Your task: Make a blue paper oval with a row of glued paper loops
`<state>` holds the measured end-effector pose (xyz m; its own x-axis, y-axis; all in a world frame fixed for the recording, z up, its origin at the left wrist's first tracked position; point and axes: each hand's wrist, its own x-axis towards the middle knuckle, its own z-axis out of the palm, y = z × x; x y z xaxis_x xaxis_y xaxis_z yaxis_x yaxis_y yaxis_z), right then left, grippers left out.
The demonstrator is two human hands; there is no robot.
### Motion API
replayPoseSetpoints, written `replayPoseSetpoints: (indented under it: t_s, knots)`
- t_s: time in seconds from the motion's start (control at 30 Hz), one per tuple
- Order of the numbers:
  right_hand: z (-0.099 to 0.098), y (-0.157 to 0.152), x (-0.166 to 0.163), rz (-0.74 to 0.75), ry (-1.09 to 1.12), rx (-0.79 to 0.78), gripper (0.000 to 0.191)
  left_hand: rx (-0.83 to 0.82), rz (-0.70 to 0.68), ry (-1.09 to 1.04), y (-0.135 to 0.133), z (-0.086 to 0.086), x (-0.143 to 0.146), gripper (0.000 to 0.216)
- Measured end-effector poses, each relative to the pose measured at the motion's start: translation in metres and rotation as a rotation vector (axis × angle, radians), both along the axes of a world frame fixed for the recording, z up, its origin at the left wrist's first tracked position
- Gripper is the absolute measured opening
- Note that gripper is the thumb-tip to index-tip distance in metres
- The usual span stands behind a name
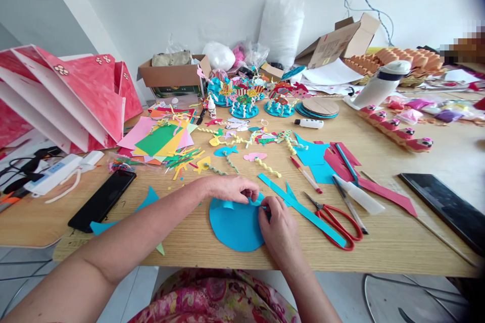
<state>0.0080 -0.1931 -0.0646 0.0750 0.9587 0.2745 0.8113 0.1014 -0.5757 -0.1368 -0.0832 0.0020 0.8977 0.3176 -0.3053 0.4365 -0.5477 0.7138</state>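
Note:
A blue paper disc lies flat near the table's front edge. Over its far edge my left hand curls its fingers in a pinch on a narrow blue paper strip. My right hand rests on the disc's right side, its thumb and fingers closed on the same strip. Part of the strip is hidden behind the fingers, and a short curled piece shows beside my left hand. To the right lie a longer blue paper strip and red-handled scissors, blades slightly apart.
Paper fish with twisted stems lie beyond my hands. Coloured paper sheets and a phone are on the left. Pens, red paper and a dark tablet lie right. Finished-looking blue decorations stand at the back.

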Motion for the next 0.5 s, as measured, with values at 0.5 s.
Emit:
replayPoseSetpoints:
  t_s: [0.5]
  knots:
    - [0.003,0.0,-0.002,-0.021,-0.018,0.021,0.012,-0.002,-0.013,-0.049,0.002,-0.012,0.001,0.02]
